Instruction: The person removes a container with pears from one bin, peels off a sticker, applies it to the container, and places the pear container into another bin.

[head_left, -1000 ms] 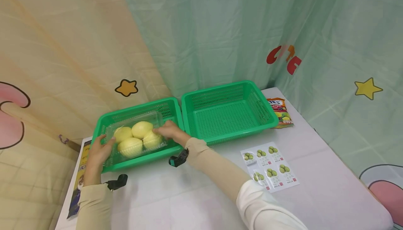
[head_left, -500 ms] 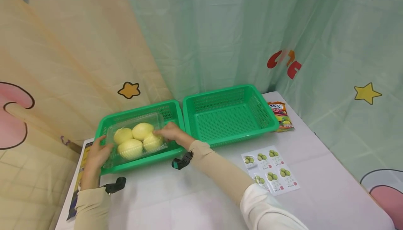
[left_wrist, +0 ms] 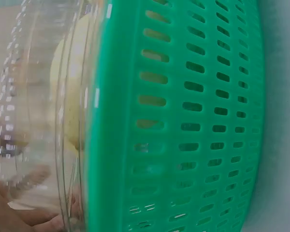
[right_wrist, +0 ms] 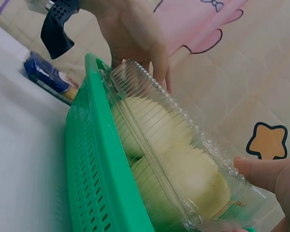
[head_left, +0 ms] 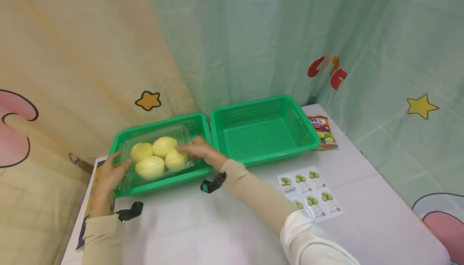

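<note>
A clear plastic clamshell box (head_left: 182,131) holds several pale yellow, round fruits (head_left: 150,167); their exact kind is unclear. It sits at the top of the left green basket (head_left: 159,185), its lid above the rim in the right wrist view. My left hand (head_left: 110,174) holds the box's left end, thumb on the near side. At the right end, my right hand (head_left: 198,149) grips the box with its thumb (right_wrist: 263,173) over the lid edge. The box hides most fingers of both hands. In the left wrist view the basket's slotted wall (left_wrist: 193,106) fills much of the picture.
A second green basket (head_left: 266,157) stands directly to the right, with nothing inside. Right of it lies a candy bag (head_left: 324,134). A sheet of fruit stickers (head_left: 314,200) rests on the white table (head_left: 203,232). A blue package (right_wrist: 48,77) lies left of the baskets.
The box with the fruits has risen slightly against the basket, both hands keeping their hold at its ends. The head view has shifted a little; the baskets and sticker sheet stay put.
</note>
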A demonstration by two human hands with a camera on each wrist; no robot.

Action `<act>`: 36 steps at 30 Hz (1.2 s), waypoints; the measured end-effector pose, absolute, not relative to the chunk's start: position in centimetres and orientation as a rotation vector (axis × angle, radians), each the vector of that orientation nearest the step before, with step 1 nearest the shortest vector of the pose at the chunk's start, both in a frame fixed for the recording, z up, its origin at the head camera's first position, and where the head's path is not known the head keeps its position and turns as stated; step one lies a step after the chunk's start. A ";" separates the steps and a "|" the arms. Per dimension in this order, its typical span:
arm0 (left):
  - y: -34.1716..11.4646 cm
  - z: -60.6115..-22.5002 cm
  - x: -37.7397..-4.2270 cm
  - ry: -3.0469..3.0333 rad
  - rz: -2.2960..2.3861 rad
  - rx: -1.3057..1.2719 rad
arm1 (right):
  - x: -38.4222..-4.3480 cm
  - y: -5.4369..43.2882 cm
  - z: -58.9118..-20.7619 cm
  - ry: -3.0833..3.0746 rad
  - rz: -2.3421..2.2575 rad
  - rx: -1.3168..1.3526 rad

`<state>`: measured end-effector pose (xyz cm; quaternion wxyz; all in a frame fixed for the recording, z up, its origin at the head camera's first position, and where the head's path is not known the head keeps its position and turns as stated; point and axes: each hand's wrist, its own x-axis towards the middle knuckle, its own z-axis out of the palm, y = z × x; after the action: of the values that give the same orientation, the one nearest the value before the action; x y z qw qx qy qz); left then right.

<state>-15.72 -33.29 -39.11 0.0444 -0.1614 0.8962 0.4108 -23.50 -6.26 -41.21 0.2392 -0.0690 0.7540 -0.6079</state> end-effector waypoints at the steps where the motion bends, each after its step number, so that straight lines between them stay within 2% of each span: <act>1: -33.4 -39.0 -15.7 2.736 1.259 -0.471 | -23.6 -6.2 -41.1 2.053 -1.679 -0.187; 29: -33.8 -38.5 -15.0 2.679 1.452 -0.489 | -23.6 -5.7 -41.1 2.026 -1.724 -0.200; 36: -34.2 -38.6 -15.0 2.680 1.455 -0.475 | -23.4 -5.8 -41.4 2.116 -1.763 -0.276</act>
<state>-15.00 -34.15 -38.63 0.0277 -0.1538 0.8680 0.4714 -23.40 -5.80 -41.37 0.1855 -0.0981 0.7512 -0.6259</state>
